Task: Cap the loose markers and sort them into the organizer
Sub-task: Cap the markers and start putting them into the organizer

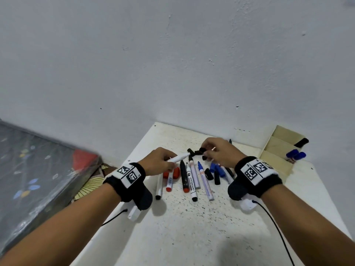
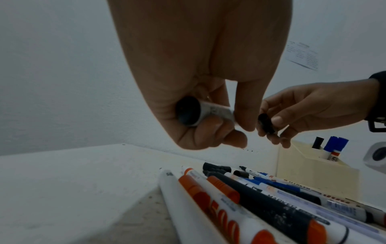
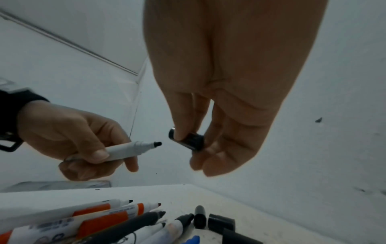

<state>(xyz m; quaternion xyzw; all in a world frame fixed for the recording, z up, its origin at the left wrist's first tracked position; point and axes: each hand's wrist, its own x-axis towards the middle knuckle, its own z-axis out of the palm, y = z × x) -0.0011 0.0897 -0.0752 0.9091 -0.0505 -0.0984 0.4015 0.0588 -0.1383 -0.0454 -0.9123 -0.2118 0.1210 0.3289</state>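
L hand [image 3: 69, 137] grips a white uncapped marker w/ black tip [image 3: 133, 148], fingers curled round the barrel, above the speckled white counter [image 1: 192, 227]. R hand [image 3: 219, 115] pinches a small black cap [image 3: 188, 140] just beside the tip, not touching. Loose markers lie below; cream compartmented organizer [image 1: 278, 148] at right holds, I think, two blue-capped ones

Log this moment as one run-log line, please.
left hand: holds white marker, tip bare | right hand: pinches black cap | cap near tip, apart | organizer: some capped markers

left hand [image 2: 200, 105] gripping marker [image 2: 205, 112], right hand [image 2: 309, 109] pinching cap [image 2: 265, 123]
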